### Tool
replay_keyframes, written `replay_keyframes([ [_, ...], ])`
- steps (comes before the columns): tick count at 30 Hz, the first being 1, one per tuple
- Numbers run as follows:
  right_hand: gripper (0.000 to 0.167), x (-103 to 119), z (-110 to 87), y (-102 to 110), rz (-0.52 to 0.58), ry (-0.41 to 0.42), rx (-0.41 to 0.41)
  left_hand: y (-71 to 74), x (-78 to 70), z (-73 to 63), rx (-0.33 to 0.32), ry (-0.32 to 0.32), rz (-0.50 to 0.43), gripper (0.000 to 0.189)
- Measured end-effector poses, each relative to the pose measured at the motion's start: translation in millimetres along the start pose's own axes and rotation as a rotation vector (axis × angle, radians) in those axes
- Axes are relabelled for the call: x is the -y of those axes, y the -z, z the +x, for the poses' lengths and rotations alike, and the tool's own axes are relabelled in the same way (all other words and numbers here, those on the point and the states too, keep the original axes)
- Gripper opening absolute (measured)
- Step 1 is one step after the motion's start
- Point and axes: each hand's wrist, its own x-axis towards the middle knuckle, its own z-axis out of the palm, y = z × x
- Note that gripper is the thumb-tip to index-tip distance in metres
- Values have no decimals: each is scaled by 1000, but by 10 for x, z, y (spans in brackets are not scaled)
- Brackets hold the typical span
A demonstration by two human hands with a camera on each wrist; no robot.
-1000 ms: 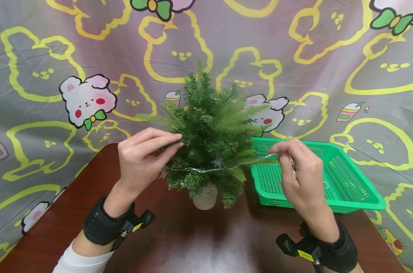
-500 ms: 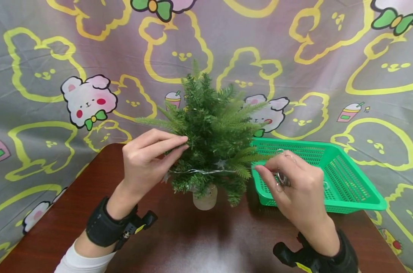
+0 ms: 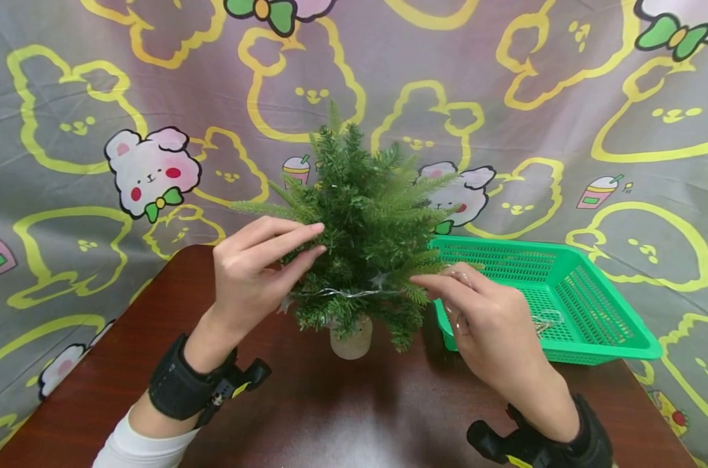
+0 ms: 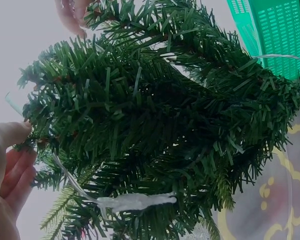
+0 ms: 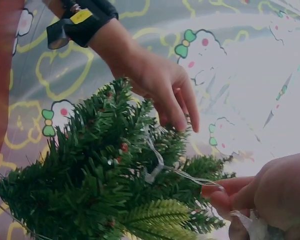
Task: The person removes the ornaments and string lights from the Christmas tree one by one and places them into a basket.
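Observation:
A small artificial Christmas tree (image 3: 354, 195) stands in a pale pot (image 3: 351, 341). Across its lower front runs a clear-wired fairy-light string (image 3: 342, 294) with a translucent star (image 3: 380, 281). At the tree's left side, my left hand (image 3: 254, 263) touches the branch tips, thumb and index finger slightly parted. My right hand (image 3: 485, 318), by the lower right branches, pinches the string's wire (image 5: 195, 179), with coiled clear wire gathered in the palm. A light fitting (image 4: 135, 201) hangs among the needles in the left wrist view.
A green plastic basket (image 3: 618, 304) stands right of the tree, with a few small items (image 3: 543, 323) inside. Brown table (image 3: 307, 416) lies beneath. Behind hangs a grey cloth (image 3: 213, 78) with cartoon prints.
My right hand has moved left and in toward the tree, bringing the wire from taut to close against the branches. My left thumb and index finger have parted a little.

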Motion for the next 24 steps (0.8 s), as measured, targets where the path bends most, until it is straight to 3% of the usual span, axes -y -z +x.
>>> replay_keyframes([
  [3, 40, 26, 2, -21, -41, -21, 46, 2, 11, -1, 10, 11, 6, 25],
  [7, 15, 56, 2, -65, -46, -49, 69, 19, 14, 11, 3, 26, -9, 32],
  [12, 48, 63, 10, -126, -49, -49, 37, 44, 46, 41, -44, 57, -37, 39],
  [18, 45, 55, 24, -185, -54, -13, 13, 76, 178, 25, -96, 122, -42, 50],
  [24, 23, 40, 33, -228, -37, 10, -4, 127, 328, 7, -100, 169, -6, 50],
])
